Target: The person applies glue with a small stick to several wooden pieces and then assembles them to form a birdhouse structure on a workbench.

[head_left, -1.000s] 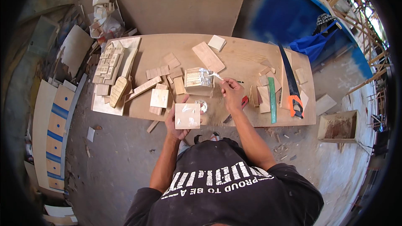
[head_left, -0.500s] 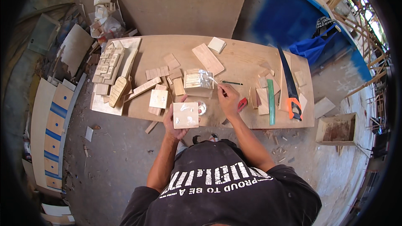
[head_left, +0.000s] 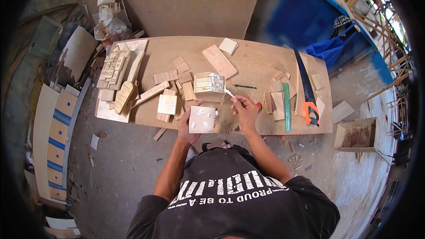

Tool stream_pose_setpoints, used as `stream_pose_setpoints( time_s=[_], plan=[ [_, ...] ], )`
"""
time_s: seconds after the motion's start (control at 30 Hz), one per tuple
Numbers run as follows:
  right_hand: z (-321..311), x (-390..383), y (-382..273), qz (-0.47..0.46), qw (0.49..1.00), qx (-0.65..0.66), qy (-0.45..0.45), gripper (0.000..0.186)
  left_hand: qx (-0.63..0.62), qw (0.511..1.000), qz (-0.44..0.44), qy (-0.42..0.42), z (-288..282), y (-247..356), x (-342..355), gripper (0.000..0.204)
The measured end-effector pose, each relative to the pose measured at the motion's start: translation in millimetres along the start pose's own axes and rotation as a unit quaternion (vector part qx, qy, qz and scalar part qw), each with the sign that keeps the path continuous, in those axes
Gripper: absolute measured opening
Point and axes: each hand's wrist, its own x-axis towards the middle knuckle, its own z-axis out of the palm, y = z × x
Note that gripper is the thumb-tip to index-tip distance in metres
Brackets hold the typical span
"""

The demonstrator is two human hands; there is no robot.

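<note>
My left hand [head_left: 186,135] grips a square pale wooden board [head_left: 202,119] dotted with white paste. In my right hand [head_left: 243,113] a small stick [head_left: 229,93], coated with white paste at its tip, is pinched near the lower right corner of a small slatted wooden block [head_left: 208,84] smeared with white. A pencil [head_left: 245,86] lies just beyond my right fingers. A red object [head_left: 258,105] is partly hidden behind my right hand. Another square block [head_left: 167,105] with white dabs sits left of the board.
The worktable [head_left: 265,53] holds a carved wooden model [head_left: 114,68], scattered offcuts [head_left: 177,75], a green strip [head_left: 287,106] and a handsaw [head_left: 310,113] at right. A blue cloth [head_left: 327,51] hangs beyond the right end. A bin [head_left: 356,121] stands right of the table.
My left hand and board have moved slightly up and to the right since half a second ago. My right hand with the stick has shifted down and right, away from the slatted block.
</note>
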Motion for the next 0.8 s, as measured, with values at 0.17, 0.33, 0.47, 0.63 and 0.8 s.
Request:
stream_pose_setpoints(
  time_s=[0.17,0.33,0.47,0.63,0.8],
  plan=[
    [8,-3,16,0.01,0.999,0.042,0.0,0.02,-0.004,1.0,-0.027,0.01,-2,2,10,0.074],
    [4,-10,25,0.035,0.998,-0.057,-0.016,0.022,-0.021,0.998,-0.062,-0.012,-10,4,22,0.073],
    [4,-16,22,0.028,0.999,-0.032,-0.019,0.02,-0.024,0.996,-0.077,-0.022,-14,8,23,0.074],
    [20,-11,25,0.015,1.0,-0.013,-0.007,0.019,-0.011,0.995,-0.085,-0.044,-21,16,24,0.074],
    [16,-28,23,0.006,0.999,-0.023,-0.036,0.017,-0.015,0.993,-0.116,-0.034,-28,22,27,0.072]
  ],
)
